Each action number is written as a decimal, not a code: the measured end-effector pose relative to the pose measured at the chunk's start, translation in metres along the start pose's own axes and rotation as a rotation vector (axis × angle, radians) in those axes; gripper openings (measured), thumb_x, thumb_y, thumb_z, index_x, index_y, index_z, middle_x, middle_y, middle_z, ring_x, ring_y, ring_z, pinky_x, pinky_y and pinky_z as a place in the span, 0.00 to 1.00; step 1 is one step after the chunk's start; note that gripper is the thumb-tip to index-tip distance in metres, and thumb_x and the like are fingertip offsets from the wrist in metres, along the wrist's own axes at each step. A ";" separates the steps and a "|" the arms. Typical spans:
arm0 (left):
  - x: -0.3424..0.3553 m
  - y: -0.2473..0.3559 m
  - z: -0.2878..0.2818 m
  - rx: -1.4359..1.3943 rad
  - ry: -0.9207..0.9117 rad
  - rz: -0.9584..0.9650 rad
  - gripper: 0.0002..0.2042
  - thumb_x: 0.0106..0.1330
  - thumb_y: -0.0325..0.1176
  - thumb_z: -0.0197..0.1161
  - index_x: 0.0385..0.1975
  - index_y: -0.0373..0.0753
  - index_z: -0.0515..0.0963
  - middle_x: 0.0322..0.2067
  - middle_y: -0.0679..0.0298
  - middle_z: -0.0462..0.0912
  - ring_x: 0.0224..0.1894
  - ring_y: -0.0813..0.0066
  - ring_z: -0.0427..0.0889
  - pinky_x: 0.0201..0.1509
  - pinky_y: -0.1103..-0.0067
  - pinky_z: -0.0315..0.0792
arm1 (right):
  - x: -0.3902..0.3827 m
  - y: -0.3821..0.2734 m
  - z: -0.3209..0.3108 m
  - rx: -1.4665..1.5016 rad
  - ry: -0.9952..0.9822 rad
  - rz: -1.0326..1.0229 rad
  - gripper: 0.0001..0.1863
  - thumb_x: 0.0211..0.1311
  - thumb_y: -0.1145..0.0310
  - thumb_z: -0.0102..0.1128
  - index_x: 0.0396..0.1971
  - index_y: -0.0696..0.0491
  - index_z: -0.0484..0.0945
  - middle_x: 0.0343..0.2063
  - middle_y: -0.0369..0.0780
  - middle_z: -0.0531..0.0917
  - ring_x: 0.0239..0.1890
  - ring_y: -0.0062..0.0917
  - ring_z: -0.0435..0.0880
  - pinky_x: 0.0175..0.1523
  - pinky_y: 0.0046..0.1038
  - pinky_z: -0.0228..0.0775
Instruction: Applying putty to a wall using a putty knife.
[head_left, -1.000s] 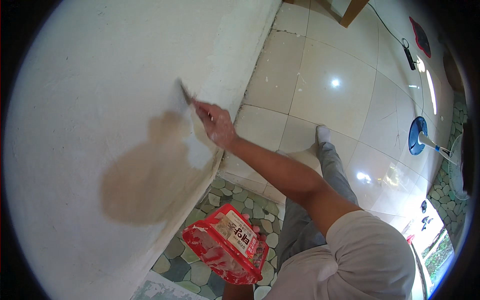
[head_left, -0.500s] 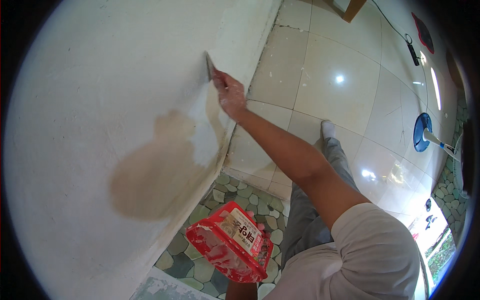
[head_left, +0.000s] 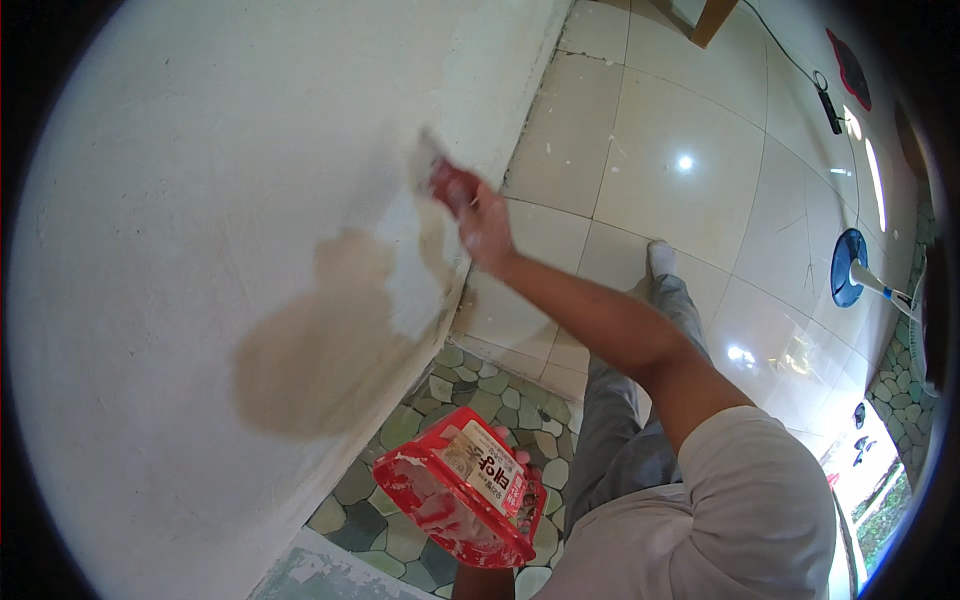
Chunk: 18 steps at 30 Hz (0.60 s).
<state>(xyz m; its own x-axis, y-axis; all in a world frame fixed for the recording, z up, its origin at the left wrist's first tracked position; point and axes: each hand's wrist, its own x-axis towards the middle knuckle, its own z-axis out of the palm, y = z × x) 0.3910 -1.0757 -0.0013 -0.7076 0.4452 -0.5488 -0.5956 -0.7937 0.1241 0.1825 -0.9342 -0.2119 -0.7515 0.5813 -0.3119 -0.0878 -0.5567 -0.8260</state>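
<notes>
My right hand (head_left: 487, 232) is closed round the dark red handle of a putty knife (head_left: 452, 188). Motion blurs the knife, and its thin blade points up and left, close to the white wall (head_left: 170, 300); whether it touches the wall I cannot tell. Lower down, my left hand (head_left: 521, 456) holds a red plastic tub (head_left: 425, 505) tilted beside the wall. Whitish paste smears the inside of the tub, and a pale label covers one side. Only fingertips of the left hand show past the tub's far edge; the palm is hidden.
Below the wall lies a strip of stone-patterned floor (head_left: 375, 485), then glossy beige tiles (head_left: 680, 170) to the right. A blue-based standing fan (head_left: 848, 268) and a cable with a black power strip (head_left: 829, 112) are at the right. A wooden leg (head_left: 712, 22) stands at the top.
My right hand and the putty knife have moved down and to the right, a little back from where the blade was. The tub has hardly moved.
</notes>
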 end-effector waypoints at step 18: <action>-0.007 -0.003 -0.015 -0.136 -0.183 -0.093 0.39 0.67 0.48 0.59 0.70 0.37 0.46 0.61 0.34 0.61 0.65 0.34 0.61 0.63 0.48 0.67 | 0.011 -0.012 0.024 -0.275 -0.188 -0.098 0.17 0.69 0.62 0.53 0.51 0.55 0.77 0.38 0.48 0.84 0.39 0.32 0.83 0.47 0.30 0.73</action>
<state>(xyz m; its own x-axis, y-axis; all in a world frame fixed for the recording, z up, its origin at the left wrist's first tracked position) 0.4035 -1.0822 -0.0099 -0.7168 0.5766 -0.3920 -0.6133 -0.7889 -0.0390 0.1595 -0.9352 -0.1944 -0.8577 0.4904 -0.1544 -0.0052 -0.3085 -0.9512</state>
